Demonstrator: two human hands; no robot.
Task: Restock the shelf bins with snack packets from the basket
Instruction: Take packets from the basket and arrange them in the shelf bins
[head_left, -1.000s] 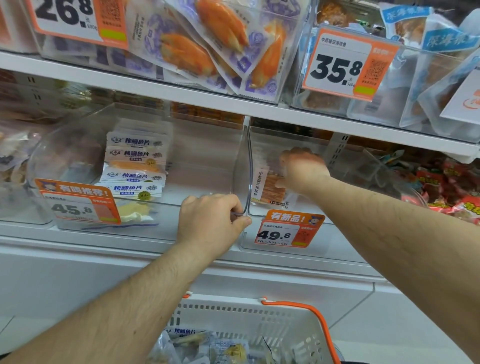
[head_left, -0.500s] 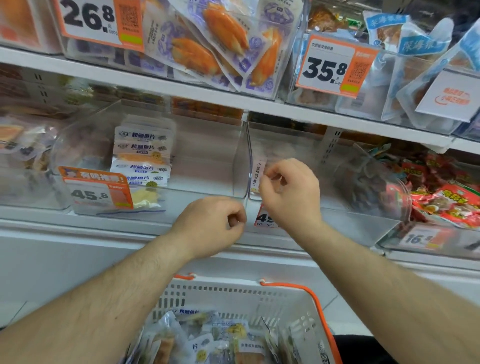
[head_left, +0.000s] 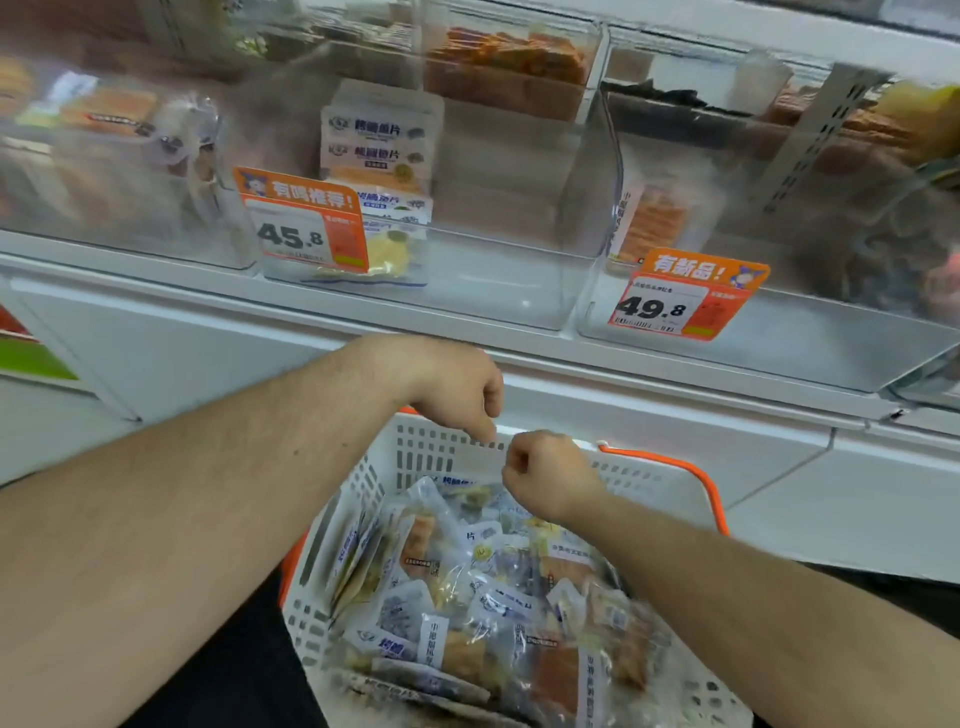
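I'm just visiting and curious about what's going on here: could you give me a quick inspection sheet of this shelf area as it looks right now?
Surface: white shelf carrying clear plastic bins.
Job's things: white basket with orange handle, full of snack packets; 45.8 bin holds a stack of fish-slice packets; 49.8 bin holds one orange packet.
Clutter: nothing seen.
Grips: left hand and right hand above the basket, fingers curled, holding nothing.
Cables: nothing seen.
Surroundings: neighbouring bins blurred; white cabinet front below.
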